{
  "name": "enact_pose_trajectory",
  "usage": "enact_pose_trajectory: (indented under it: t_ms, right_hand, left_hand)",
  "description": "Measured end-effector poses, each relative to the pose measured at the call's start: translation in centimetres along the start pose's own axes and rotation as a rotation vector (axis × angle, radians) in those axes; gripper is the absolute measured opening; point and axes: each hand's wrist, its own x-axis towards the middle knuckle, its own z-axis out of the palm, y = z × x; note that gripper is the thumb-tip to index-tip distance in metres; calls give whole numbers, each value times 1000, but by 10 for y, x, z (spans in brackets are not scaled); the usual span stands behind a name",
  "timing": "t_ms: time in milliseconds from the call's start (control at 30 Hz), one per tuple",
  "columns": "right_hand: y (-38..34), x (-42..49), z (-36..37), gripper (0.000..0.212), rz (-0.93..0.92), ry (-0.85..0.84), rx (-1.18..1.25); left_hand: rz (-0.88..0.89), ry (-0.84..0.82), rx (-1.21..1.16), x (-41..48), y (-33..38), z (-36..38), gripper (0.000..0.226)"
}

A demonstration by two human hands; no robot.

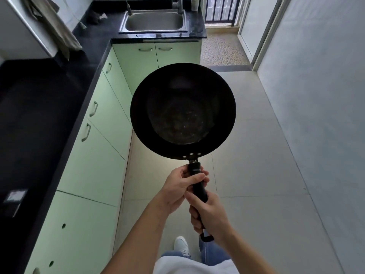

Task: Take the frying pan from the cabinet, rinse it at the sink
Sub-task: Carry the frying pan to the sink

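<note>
A black frying pan [182, 111] is held out level over the tiled floor, its inside facing up and showing pale marks on the bottom. My left hand [180, 187] grips the black handle near the pan's rivets. Just behind it, my right hand [210, 213] grips the rear half of the handle, whose end loop pokes out below the palm. The steel sink [154, 22] lies far ahead at the end of the dark counter, with a faucet [178, 5] at its back edge.
Pale green cabinets [98, 147] with closed doors run along the left under a black countertop [39, 115]. A cloth [57, 30] hangs at upper left. A grey wall [316, 115] stands on the right, and a doorway [223, 46] lies ahead. My shoe [181, 245] shows below.
</note>
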Motion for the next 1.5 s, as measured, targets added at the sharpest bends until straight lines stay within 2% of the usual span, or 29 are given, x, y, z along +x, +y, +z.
enact_pose_trajectory:
  t_ms: [267, 500, 800, 1133, 1500]
  right_hand:
    - [-49, 125, -38, 20, -1, -33, -31]
    - [-128, 240, -85, 27, 19, -19, -65]
    - [-221, 363, -117, 25, 57, -87, -98]
    - [-277, 488, -98, 25, 67, -159, -191]
    - [-358, 673, 0, 23, 100, -46, -145]
  left_hand:
    - [-9, 50, 5, 121, 55, 0, 31]
    - [-19, 126, -9, 245, 122, 31, 29]
    - [27, 203, -78, 365, 202, 45, 28]
    - [24, 259, -116, 466, 275, -9, 31]
    - [12, 201, -72, 594, 433, -113, 24]
